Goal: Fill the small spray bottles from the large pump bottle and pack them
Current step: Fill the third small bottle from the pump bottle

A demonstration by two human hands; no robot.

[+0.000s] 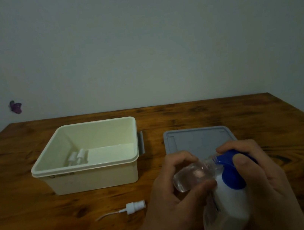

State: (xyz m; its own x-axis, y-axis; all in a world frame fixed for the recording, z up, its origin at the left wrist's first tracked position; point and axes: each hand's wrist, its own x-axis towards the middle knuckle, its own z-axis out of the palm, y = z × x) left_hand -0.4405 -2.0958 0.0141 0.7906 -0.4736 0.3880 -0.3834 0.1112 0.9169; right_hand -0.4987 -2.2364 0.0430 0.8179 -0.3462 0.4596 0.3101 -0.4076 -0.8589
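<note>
While a grey wall (154, 35) fills the upper half of the frame, a brown wooden table (226, 113) spreads across the lower half. On the table at centre left sits a cream box (95, 176), open at the top, with two small spray bottles (75, 157) lying side by side on its floor near the left wall. Just right of the box, a grey lid (198, 139) lies flat on the table, its near edge hidden behind the hands. At lower right, a white pump bottle (228, 212) with a blue pump head (231, 172) stands on the table. The right hand (256, 174) grasps that pump head, fingers curled over its top and thumb on its near side. The left hand (178, 186) grips a small clear bottle (191, 176), tilted with its open mouth against the blue spout. Near the bottom centre, left of the hands, a white spray cap (135, 207) with its thin tube lies loose on the table. Small coloured stickers (15, 107) dot the wall at far left.
</note>
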